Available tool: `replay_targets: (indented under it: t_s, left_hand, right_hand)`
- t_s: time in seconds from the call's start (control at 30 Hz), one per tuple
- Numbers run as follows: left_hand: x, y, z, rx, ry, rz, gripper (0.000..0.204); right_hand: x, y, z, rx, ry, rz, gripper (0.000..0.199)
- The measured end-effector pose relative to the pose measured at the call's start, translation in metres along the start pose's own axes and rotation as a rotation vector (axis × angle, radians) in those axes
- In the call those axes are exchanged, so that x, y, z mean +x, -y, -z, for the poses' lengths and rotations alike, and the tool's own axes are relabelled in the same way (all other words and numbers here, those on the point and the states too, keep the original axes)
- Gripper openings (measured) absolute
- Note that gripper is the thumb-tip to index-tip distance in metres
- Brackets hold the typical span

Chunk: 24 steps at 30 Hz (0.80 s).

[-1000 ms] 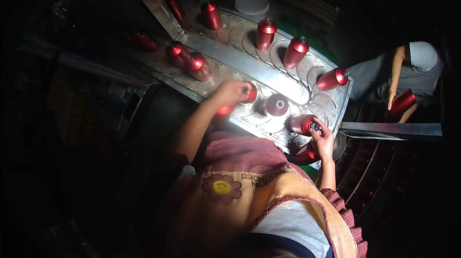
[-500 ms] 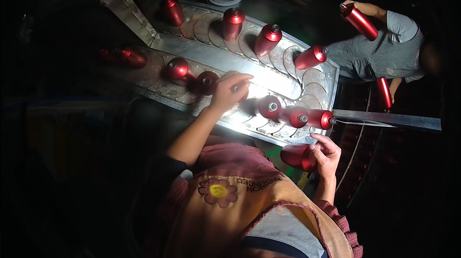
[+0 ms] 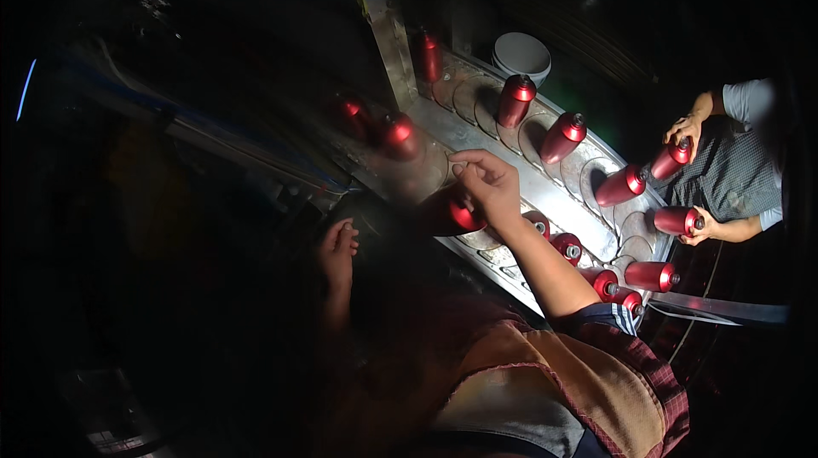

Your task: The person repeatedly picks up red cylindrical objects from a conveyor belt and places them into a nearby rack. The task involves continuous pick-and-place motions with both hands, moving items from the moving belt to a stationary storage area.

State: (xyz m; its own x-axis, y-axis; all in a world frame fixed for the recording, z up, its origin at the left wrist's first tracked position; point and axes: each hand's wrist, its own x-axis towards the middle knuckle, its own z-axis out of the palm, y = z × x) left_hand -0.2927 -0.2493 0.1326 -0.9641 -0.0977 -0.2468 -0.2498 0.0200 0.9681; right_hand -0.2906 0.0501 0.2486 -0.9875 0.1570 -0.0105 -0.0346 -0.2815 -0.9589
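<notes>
My right hand (image 3: pixel 490 190) reaches across the near side of the metal conveyor, its fingers closed around a red metal bottle (image 3: pixel 452 213) that lies tilted beneath it. The palm hides part of this bottle. To the left, apart from the conveyor, my left hand (image 3: pixel 339 245) is raised in dim light with loosely curled fingers and nothing visible in it. Beyond my right hand a red bottle (image 3: pixel 400 136) stands on the near lane. Several more red bottles crowd under and past my right forearm, among them a bottle (image 3: pixel 567 247) with a pale neck.
The metal conveyor (image 3: pixel 588 219) loops round at the right; red bottles also ride its far lane. Across it, a co-worker's hands (image 3: pixel 686 130) hold two red bottles. A white bucket (image 3: pixel 521 56) stands behind. A metal upright (image 3: pixel 392 53) rises from the conveyor; a metal bar (image 3: pixel 724 306) juts out right.
The view has swung left. My left hand has left the bottles on the conveyor and drawn back. My right hand has carried its bottle over to the near lane. The co-worker's hands have lowered toward the conveyor.
</notes>
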Motion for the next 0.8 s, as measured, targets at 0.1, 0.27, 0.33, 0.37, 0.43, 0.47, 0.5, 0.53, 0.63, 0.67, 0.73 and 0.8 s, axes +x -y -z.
replay_targets:
  t_s: [0.1, 0.27, 0.33, 0.37, 0.43, 0.47, 0.5, 0.53, 0.63, 0.67, 0.73, 0.8]
  left_hand:
    - [-0.003, -0.012, 0.027, -0.059, -0.008, 0.087, 0.026]
    - [0.075, -0.035, -0.023, 0.105, 0.152, -0.196, 0.042]
    - [0.107, -0.041, -0.055, 0.094, 0.241, -0.354, 0.061]
    - [0.119, -0.044, -0.069, 0.187, 0.217, -0.366, 0.068]
    - [0.144, -0.050, -0.095, 0.314, 0.273, -0.520, 0.079]
    - [0.151, -0.052, -0.102, 0.458, 0.242, -0.636, 0.081]
    - [0.154, -0.053, -0.110, 0.589, 0.277, -0.574, 0.075]
    - [0.156, -0.053, -0.118, 0.555, 0.362, -0.546, 0.072]
    - [0.149, -0.046, -0.139, 0.419, 0.464, -0.584, 0.052]
    - [0.143, -0.041, -0.147, 0.368, 0.522, -0.621, 0.048]
    - [0.130, -0.030, -0.159, 0.298, 0.596, -0.705, 0.038]
    - [0.112, -0.019, -0.166, 0.282, 0.584, -0.644, 0.038]
  right_hand:
    - [0.025, -0.027, -0.037, -0.215, -0.088, 0.052, 0.013]
    - [0.069, -0.070, -0.041, -0.512, -0.272, 0.042, 0.017]
    - [0.079, -0.085, -0.035, -0.416, -0.286, 0.111, 0.020]
    - [0.078, -0.090, -0.032, -0.406, -0.345, 0.063, 0.021]
    - [0.070, -0.097, -0.030, -0.353, -0.316, 0.229, 0.024]
    - [0.061, -0.097, -0.029, -0.409, -0.354, 0.239, 0.024]
    - [0.048, -0.095, -0.028, -0.519, -0.383, 0.316, 0.026]
    - [0.034, -0.091, -0.026, -0.513, -0.449, 0.304, 0.025]
    - [-0.022, -0.074, -0.015, -0.576, -0.509, 0.343, 0.020]
    - [-0.044, -0.069, -0.009, -0.589, -0.513, 0.371, 0.019]
    - [-0.095, -0.063, 0.006, -0.649, -0.581, 0.338, 0.017]
    - [-0.150, -0.063, 0.020, -0.640, -0.661, 0.290, 0.015]
